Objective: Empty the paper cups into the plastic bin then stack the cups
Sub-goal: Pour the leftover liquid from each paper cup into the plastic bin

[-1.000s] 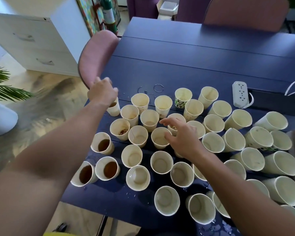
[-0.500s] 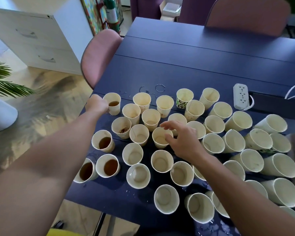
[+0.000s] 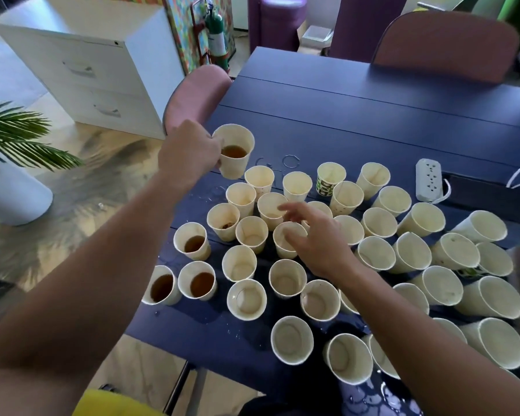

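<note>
Many cream paper cups stand on a dark blue table (image 3: 357,115). My left hand (image 3: 189,154) grips one cup (image 3: 234,145) holding brown liquid and has it lifted above the table's left edge. Three more cups with brown liquid (image 3: 192,243) (image 3: 162,286) (image 3: 200,283) stand at the near left. My right hand (image 3: 312,235) hovers with spread fingers over an empty cup (image 3: 285,240) in the middle of the group and holds nothing. A cup with dark residue (image 3: 222,217) stands left of it. No plastic bin is in view.
A white power strip (image 3: 429,178) lies at the right rear of the cups. Pink chairs stand at the left edge (image 3: 192,94) and far side (image 3: 445,43). A white cabinet (image 3: 96,73) and a potted palm (image 3: 12,145) stand on the floor at left. Water drops wet the table.
My left hand closed on the far-left cup with brown liquid and lifted it off the table. My right hand stayed over the middle cups with its fingers a bit more spread.
</note>
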Tool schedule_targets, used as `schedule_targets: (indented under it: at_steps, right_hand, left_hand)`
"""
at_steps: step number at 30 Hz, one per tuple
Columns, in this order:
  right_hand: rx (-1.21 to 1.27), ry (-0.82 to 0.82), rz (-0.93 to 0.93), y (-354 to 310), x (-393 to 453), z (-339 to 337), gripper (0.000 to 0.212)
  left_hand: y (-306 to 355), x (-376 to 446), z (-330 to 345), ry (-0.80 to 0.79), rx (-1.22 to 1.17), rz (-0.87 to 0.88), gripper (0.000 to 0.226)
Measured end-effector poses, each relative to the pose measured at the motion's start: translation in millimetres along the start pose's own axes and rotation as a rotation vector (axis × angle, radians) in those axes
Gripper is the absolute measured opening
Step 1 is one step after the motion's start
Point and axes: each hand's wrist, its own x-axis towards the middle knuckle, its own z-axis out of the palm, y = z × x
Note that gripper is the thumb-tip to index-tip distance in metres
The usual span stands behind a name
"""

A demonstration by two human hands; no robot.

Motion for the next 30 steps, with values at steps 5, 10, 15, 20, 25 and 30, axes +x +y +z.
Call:
schedule_targets:
  at_steps: [5, 10, 15, 20, 25, 30]
  right_hand:
    - [0.166, 0.075, -0.031, -20, -10, -22, 0.082]
    - [0.308, 0.232, -0.022, -16, -43, -61, 0.098]
    - [0.422, 0.432, -0.02, 1, -79, -102, 0.086]
    - [0.351, 0.575, 0.013, 34, -122, -150, 0.072]
    - [0.273, 0.677, 0.056, 62, -171, -208, 0.072]
    - [0.106, 0.727, 0.155, 90, -217, -259, 0.072]
  left_hand:
    - [49, -55, -16, -0.104, -0.055, 0.143, 0.037]
    - [102, -117, -6, -0.234, -0.093, 0.307, 0.039]
    - [147, -170, 19, -0.325, -0.149, 0.416, 0.039]
    - [186, -211, 48, -0.423, -0.272, 0.472, 0.059]
    - [233, -252, 68, -0.478, -0.469, 0.548, 0.047]
    - [262, -279, 94, -0.608, -0.535, 0.674, 0.027]
